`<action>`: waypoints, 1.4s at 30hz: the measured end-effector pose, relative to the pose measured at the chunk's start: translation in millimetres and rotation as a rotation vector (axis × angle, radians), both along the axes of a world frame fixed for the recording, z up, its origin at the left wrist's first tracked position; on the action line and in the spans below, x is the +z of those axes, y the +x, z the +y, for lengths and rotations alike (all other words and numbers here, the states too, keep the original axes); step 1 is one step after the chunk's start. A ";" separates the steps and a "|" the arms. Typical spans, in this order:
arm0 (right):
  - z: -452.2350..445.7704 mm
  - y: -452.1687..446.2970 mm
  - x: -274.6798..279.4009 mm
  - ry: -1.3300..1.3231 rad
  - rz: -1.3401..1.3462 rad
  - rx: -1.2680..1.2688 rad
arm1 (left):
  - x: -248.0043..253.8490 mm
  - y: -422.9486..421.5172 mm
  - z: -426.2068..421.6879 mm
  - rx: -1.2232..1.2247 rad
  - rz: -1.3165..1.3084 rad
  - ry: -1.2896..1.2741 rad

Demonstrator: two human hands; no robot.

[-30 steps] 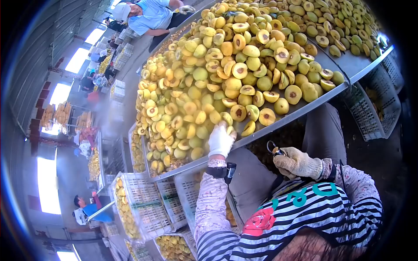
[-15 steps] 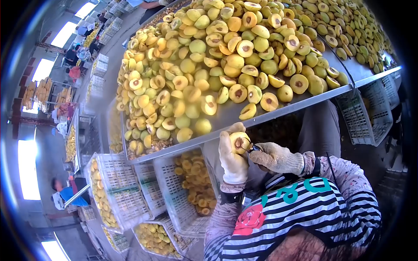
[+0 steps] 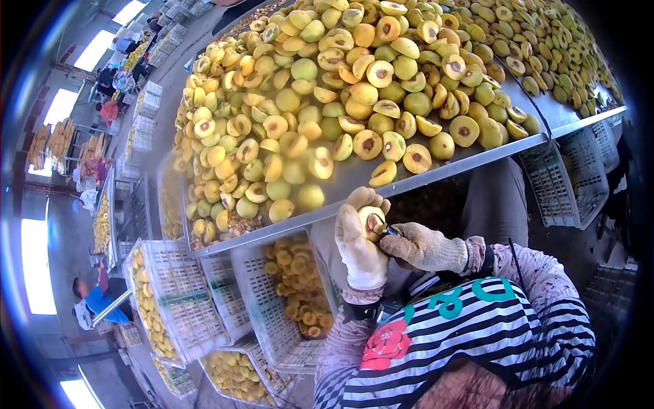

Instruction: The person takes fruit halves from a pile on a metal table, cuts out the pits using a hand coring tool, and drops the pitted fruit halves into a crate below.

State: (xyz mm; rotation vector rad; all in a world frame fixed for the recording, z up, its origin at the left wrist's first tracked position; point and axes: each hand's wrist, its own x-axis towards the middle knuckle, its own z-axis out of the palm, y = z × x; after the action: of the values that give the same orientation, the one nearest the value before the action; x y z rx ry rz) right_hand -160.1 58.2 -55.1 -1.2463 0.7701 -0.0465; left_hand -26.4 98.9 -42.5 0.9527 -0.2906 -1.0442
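My gloved left hand (image 3: 360, 244) is cupped round a halved yellow fruit (image 3: 372, 222), its cut face turned up. My gloved right hand (image 3: 424, 247) is closed on a small tool (image 3: 389, 231), whose tip is at the cut face beside the pit; most of the tool is hidden in the glove. Both hands are just off the near edge of a metal table (image 3: 436, 176). Over the table lies a large heap of halved yellow-green fruit (image 3: 293, 102), cut faces and pits showing on many.
Plastic crates of fruit halves (image 3: 248, 279) (image 3: 184, 307) stand below the table at the left. Another crate (image 3: 569, 180) is under its right end. A person in blue (image 3: 102, 300) is at the far left, with other people and tables beyond.
My left hand has come back from the heap with a fruit half, and my right hand has brought the tool to it. The view has shifted, moving the table leftward.
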 end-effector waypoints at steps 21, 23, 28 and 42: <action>-19.0 -10.8 -13.3 0.190 -0.203 0.182 | -3.6 4.9 -12.9 -0.238 -0.145 -0.176; -14.8 -9.7 -7.1 0.043 -0.193 0.123 | -5.3 3.1 -14.2 -0.213 -0.078 -0.248; -13.4 -11.8 -6.2 0.695 -0.304 0.177 | -28.7 25.1 -26.8 -0.549 0.276 -0.577; -23.7 -43.5 -29.1 1.259 -0.906 0.498 | -19.0 -25.7 -47.3 -0.479 0.393 -0.099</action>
State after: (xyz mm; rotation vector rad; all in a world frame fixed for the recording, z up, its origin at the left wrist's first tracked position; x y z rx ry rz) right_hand -203.6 34.5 -84.2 -0.0845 -0.3505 0.2385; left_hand -52.1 51.6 -61.5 0.5786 -0.2444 -1.6120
